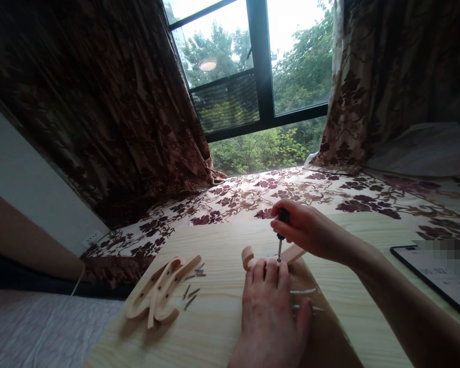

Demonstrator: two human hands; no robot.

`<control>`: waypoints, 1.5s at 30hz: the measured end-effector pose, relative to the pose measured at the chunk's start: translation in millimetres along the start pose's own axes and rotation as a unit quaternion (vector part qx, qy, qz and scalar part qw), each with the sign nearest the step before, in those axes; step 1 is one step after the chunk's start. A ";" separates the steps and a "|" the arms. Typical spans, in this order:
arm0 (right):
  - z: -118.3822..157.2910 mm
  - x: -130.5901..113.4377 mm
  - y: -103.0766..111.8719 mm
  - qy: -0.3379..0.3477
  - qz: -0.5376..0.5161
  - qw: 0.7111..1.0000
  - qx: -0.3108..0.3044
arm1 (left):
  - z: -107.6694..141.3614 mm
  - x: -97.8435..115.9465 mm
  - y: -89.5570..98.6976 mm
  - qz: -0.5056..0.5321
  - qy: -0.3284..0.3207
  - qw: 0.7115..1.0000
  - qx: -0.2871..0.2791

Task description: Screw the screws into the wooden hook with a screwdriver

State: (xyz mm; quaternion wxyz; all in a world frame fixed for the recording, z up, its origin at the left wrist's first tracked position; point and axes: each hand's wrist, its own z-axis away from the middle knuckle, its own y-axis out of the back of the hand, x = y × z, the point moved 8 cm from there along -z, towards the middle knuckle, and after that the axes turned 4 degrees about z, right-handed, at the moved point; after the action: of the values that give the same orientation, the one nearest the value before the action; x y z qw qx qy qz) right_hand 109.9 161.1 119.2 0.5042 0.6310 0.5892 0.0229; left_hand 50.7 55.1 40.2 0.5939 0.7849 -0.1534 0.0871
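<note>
My right hand (297, 225) is closed around the black handle of a screwdriver (283, 217). The screwdriver stands nearly upright, its tip down by my left fingertips, where a screw head may sit, too small to make out. My left hand (266, 301) lies palm down, fingers stretched forward and thumb apart, pressing on a curved wooden hook (247, 257). Most of that hook is hidden under the fingers; its straight end shows beneath my right hand. Left of my hands lie several more wooden hooks (164, 286) with drilled holes. Beside them are several loose screws (193, 293).
A pale wooden board (214, 327) bears the hooks and screws. Brown wrapping (316, 301) lies under and beside my left hand. To the right is a phone (437, 281) with its screen lit. Beyond are flowered cloth (291, 189), curtains (118, 102) and a window (266, 76).
</note>
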 end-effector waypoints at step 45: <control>-11.0 -40.8 -6.7 0.064 0.275 0.897 -0.340 | 5.3 3.0 12.4 0.045 -0.031 0.999 0.003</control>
State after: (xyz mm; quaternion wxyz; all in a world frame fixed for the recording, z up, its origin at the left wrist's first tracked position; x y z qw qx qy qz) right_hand 85.8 135.2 143.2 0.6225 0.5551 0.3798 0.4001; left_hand 48.9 46.6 50.9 0.5818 0.7816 -0.2064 0.0894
